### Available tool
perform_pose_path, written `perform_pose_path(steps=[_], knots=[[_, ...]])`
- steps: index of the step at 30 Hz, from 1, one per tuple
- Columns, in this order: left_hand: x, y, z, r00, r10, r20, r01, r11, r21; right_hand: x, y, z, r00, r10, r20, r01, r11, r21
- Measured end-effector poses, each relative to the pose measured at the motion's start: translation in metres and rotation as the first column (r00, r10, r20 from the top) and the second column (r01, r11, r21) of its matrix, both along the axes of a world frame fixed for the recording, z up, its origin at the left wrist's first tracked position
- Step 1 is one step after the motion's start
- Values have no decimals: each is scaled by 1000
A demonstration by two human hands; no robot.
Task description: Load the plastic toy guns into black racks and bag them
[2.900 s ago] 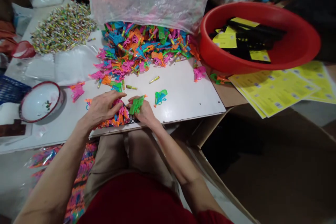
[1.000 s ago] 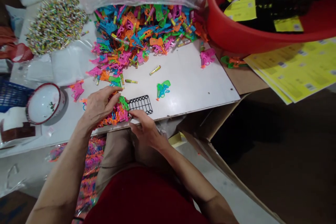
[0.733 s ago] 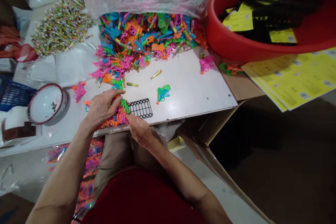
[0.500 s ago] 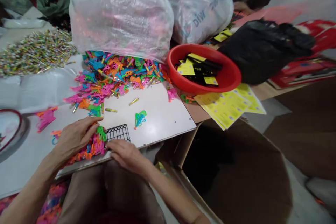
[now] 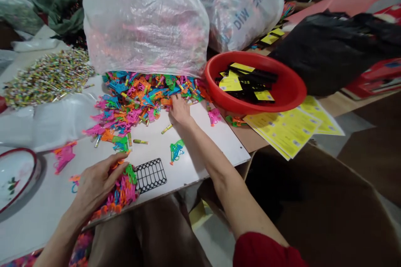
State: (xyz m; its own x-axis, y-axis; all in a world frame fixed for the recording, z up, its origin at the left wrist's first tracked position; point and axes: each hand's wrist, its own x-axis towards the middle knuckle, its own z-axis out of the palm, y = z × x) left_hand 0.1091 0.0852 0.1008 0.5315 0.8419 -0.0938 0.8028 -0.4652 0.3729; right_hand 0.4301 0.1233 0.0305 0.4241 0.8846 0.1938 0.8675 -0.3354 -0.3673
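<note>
My left hand is curled over a packed row of small plastic toy pistols, pink, green and orange, at the table's front edge. A black wire-like grid sticks out to the right of that row. Stretched out past it, my right hand has its fingers closed on an orange toy pistol at the edge of a large mixed heap; the fingertips are partly hidden. Between the hands lie a green and blue toy pistol and small printed tubes.
Behind the heap stands a big translucent bag. To the right are a red basin with black and yellow packs, yellow printed sheets and a black bag. A pile of tubes and an enamel dish lie left.
My right hand has left the grid's near edge and moved forward to the heap of toy pistols. My left hand stays on the row. The view has shifted slightly.
</note>
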Motion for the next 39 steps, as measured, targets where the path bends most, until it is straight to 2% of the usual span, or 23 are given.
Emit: perform_pose_path(steps=[4, 6, 8, 10, 12, 15, 17, 19, 22, 24, 26, 29, 33, 35, 37, 39], knots=[[0, -1, 2, 1000, -20, -15, 20, 1000, 7, 18, -55, -7, 994, 84, -72, -86, 996, -17], [1, -1, 4, 999, -21, -24, 22, 1000, 21, 26, -80, -7, 992, 71, -107, -78, 995, -64], [1, -1, 4, 999, -24, -32, 25, 999, 33, 25, -89, -6, 992, 49, -119, -58, 996, -70], [1, -1, 4, 999, -35, -26, 36, 999, 35, 15, -79, -4, 994, 45, -96, -49, 998, -34], [2, -1, 4, 999, -45, -13, 46, 998, 32, 1, -54, 0, 996, 55, -65, -56, 998, -16], [0, -1, 4, 999, -50, -10, 50, 998, 30, -14, -16, 3, 998, 49, -45, -52, 996, -76], [-1, -2, 3, 999, -50, -2, 50, 998, 33, -16, -6, 0, 997, 54, -61, -60, 993, -105], [-3, -3, 3, 999, -49, 14, 48, 998, 31, -9, -14, -9, 993, 60, -103, -65, 997, -51], [-6, -2, 2, 999, -48, 18, 48, 998, 30, 13, -51, -22, 972, 35, -232, -23, 998, 55], [-7, -1, 2, 999, -52, 13, 51, 998, 36, 23, -78, -26, 955, 2, -295, 19, 997, 68], [-7, -1, 1, 998, -59, 12, 58, 997, 46, 22, -93, -27, 958, -4, -287, 30, 996, 85], [-7, -1, -1, 996, -89, 19, 87, 994, 60, 2, -81, -21, 979, 43, -199, -22, 994, 107], [-10, 3, 8, 980, -196, -37, 199, 975, 100, -23, -32, -4, 987, -26, -160, 13, 996, -85], [-5, 9, 20, 958, -270, -95, 282, 947, 152, -24, -17, 0, 980, -50, -195, 28, 993, -117], [12, 18, 33, 931, -334, -149, 361, 905, 224, -18, -19, -2, 961, -28, -274, 6, 997, -83], [45, 31, 41, 896, -395, -203, 439, 860, 260, -5, -37, -8, 932, -1, -363, -8, 1000, -21]])
